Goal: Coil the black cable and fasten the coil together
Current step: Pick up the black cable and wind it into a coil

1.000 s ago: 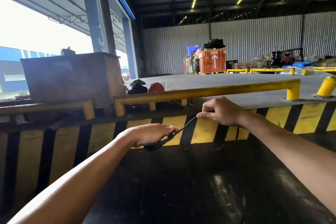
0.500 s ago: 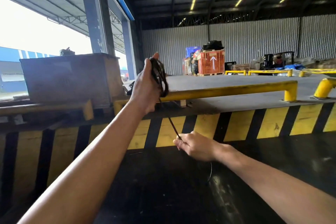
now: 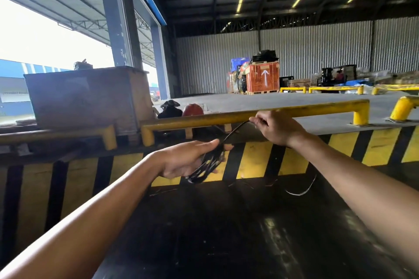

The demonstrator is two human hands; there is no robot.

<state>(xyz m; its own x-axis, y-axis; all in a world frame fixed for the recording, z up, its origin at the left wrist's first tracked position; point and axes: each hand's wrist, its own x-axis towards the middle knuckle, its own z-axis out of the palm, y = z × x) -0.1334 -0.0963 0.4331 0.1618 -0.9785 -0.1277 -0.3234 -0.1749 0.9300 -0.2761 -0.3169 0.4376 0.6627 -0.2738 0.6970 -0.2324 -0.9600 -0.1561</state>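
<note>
My left hand (image 3: 188, 157) grips a bundle of black cable loops (image 3: 207, 165) that hang blurred below its fingers. From the bundle a taut strand of the black cable runs up and right to my right hand (image 3: 275, 128), which pinches it between thumb and fingers in front of the yellow rail. A loose stretch of the cable (image 3: 303, 189) lies curved on the dark shiny surface under my right forearm. Both hands are raised above that surface.
A black glossy surface (image 3: 226, 233) spreads below my arms, backed by a yellow-and-black striped edge (image 3: 256, 161). A yellow pipe rail (image 3: 204, 120) runs behind it. A large rusty metal box (image 3: 86, 95) stands at the left; crates and a forklift are far back.
My left hand has dropped from head height to below the rail with the loops. My right hand has risen from the dark surface to the rail, pulling the strand taut.
</note>
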